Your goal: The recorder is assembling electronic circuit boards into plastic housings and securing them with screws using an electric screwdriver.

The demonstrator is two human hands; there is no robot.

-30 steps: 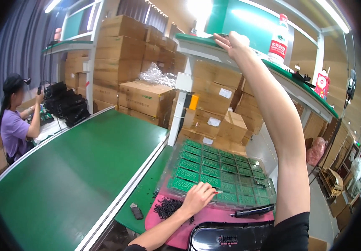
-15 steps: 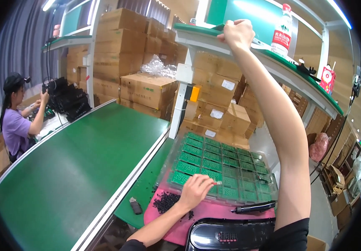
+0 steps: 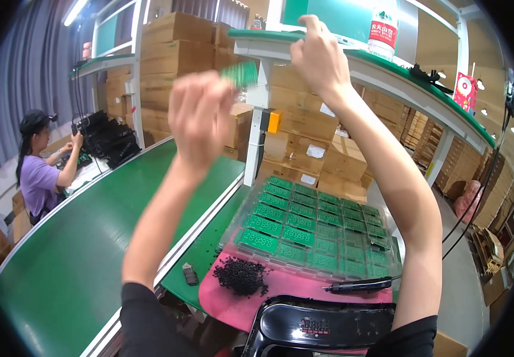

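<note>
My left hand (image 3: 200,113) is raised over the belt, smeared by motion, and holds a green circuit board (image 3: 242,74) at its fingertips. At the edge of the green-topped shelf (image 3: 242,34) is my right hand (image 3: 322,62), its index finger and thumb apart with nothing visible between them. Below lies a clear plastic tray (image 3: 228,244) with rows of green circuit boards (image 3: 267,225). In front of it, a heap of small black parts (image 3: 240,276) rests on a pink mat (image 3: 224,306). An electric screwdriver (image 3: 361,286) and a glossy black plastic housing (image 3: 352,324) lie nearby.
A green conveyor belt (image 3: 96,238) runs along the left. Beyond it a person in purple (image 3: 44,172) works beside stacked black parts (image 3: 108,140). A bottle (image 3: 383,35) and a red carton (image 3: 464,92) stand on the shelf. Cardboard boxes (image 3: 176,59) are piled behind. Cables hang at right.
My left hand has risen from the tray up to the left and now has a circuit board. My right hand has shifted slightly left and down, its fingers opened from a closed grip.
</note>
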